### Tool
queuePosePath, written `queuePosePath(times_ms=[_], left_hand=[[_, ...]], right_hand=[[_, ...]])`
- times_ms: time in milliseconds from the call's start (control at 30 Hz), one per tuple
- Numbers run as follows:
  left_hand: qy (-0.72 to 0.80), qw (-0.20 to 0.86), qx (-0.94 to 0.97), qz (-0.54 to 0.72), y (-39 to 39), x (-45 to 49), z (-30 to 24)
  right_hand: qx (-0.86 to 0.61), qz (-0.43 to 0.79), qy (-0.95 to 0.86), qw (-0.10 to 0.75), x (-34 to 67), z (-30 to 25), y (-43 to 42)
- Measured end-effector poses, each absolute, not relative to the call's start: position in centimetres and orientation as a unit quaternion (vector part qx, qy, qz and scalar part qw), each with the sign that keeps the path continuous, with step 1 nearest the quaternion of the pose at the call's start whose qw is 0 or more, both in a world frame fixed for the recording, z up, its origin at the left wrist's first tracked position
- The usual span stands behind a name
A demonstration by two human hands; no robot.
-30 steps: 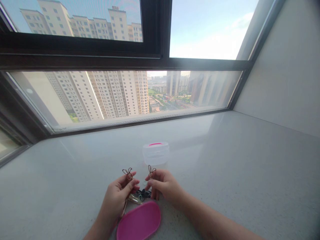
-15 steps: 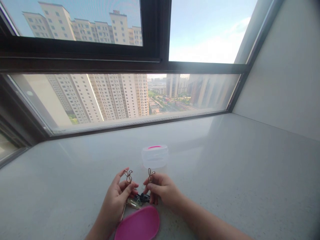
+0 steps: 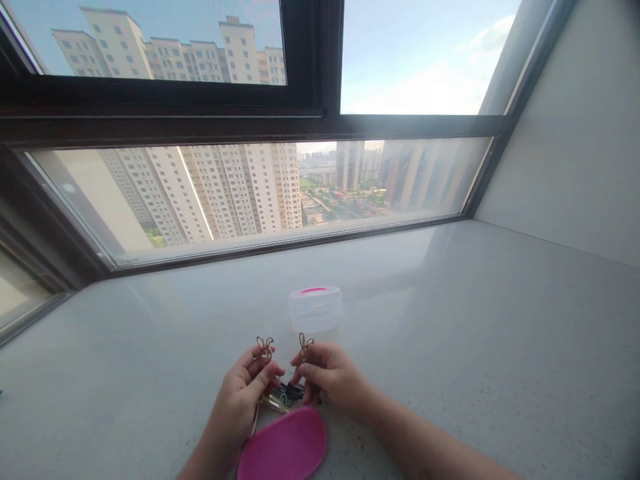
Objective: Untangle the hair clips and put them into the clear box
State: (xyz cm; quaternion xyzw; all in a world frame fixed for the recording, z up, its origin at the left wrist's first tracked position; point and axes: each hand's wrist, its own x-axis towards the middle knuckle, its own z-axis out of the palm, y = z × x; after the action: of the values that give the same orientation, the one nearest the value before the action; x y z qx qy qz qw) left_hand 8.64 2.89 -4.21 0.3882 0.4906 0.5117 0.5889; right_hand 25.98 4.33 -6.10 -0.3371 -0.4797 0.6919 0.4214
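Between the thumb and fingers of my left hand (image 3: 250, 390) is a rabbit-shaped wire clip (image 3: 265, 349), its two looped ears pointing up. My right hand (image 3: 333, 375) pinches a second, similar wire clip (image 3: 303, 347) at about the same height. The two clips stand side by side, a small gap apart. Below my fingers lie several small dark items (image 3: 293, 391), partly hidden, and a shiny gold-coloured piece (image 3: 274, 403). Nearest to me is a pink oval dish or lid (image 3: 284, 445), partly cut off by the picture's lower edge.
A translucent plastic box (image 3: 315, 309) with a pink strip on top stands just beyond my hands on the pale speckled sill (image 3: 450, 347). Dark window frames (image 3: 240, 128) border the sill behind, and a white wall (image 3: 580, 153) rises on the right.
The view has shifted slightly. My left hand has come a little nearer to the right one, so the two clips are closer together. Both clips are still held.
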Motion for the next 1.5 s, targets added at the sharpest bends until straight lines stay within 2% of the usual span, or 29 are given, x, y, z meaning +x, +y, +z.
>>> queuePosePath(times_ms=[267, 1000, 1300, 1500], left_hand=[[0.473, 0.596, 0.355, 0.544, 2.97, 8.6, -4.85], [0.496, 0.565, 0.433, 0.497, 3.24, 8.3, -4.62], [0.479, 0.589, 0.463, 0.456, 3.05, 8.09, -5.04], [0.484, 0.574, 0.465, 0.469, 3.19, 8.06, -5.24]], right_hand=[[-0.347, 0.682, -0.483, 0.426, 26.03, -6.25, 4.3], [-0.368, 0.693, -0.47, 0.405, 26.05, -6.29, 4.31], [-0.358, 0.688, -0.459, 0.434, 26.04, -6.56, 4.88], [-0.353, 0.688, -0.474, 0.422, 26.02, -6.76, 4.85]])
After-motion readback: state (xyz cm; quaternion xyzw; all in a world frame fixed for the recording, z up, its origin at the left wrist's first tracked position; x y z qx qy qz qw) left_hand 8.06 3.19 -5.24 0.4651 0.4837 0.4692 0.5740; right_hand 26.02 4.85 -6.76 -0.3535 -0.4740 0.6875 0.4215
